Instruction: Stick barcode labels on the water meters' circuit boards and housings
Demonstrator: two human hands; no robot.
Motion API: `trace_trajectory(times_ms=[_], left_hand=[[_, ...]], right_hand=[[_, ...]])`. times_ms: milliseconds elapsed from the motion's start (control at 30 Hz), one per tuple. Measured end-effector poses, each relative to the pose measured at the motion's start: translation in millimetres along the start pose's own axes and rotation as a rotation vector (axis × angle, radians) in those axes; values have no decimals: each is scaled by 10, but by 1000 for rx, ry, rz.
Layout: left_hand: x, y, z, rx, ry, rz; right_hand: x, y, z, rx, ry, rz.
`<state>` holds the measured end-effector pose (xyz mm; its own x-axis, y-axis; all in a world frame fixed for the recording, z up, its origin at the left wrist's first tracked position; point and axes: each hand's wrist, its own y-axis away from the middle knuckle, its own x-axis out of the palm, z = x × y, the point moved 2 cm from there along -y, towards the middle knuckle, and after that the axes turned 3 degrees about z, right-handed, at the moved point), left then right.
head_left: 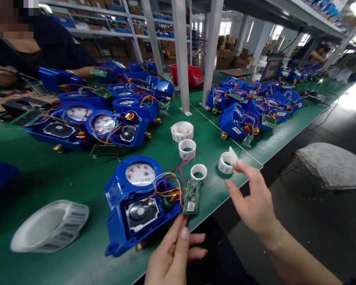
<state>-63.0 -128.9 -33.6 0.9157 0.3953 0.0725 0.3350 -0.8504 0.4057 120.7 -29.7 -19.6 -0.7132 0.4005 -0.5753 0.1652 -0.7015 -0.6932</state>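
My left hand [175, 249] is at the bottom middle, its fingers at the lower end of a green circuit board [192, 198], which bears a small white label. Thin red, black and yellow wires run from the board to a blue water meter [114, 198] with a round dial, lying open beside it. My right hand [253, 198] reaches from the right with thumb and fingers apart. Its index fingertip is by the lifted end of a small label roll [226, 168]; whether it touches the paper I cannot tell.
More label rolls [182, 136] stand mid-table, and a large one [77, 217] lies at the left. Several blue meters [142, 130] crowd the back left, others [235, 122] the right. Metal posts [182, 59] rise behind, near a red bin [194, 77]. A person [62, 51] sits opposite.
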Motion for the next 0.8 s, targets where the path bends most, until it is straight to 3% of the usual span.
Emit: trace_trajectory(times_ms=[167, 400, 567, 800], left_hand=[[105, -72, 37, -32, -48, 20], [237, -111, 96, 14, 54, -76], [230, -30, 31, 29, 94, -55], [110, 139, -196, -9, 159, 0]], right_hand=[[81, 324, 158, 319, -473, 96], [189, 244, 214, 614, -883, 155], [275, 194, 318, 658, -986, 150], [223, 55, 413, 703, -1252, 67]])
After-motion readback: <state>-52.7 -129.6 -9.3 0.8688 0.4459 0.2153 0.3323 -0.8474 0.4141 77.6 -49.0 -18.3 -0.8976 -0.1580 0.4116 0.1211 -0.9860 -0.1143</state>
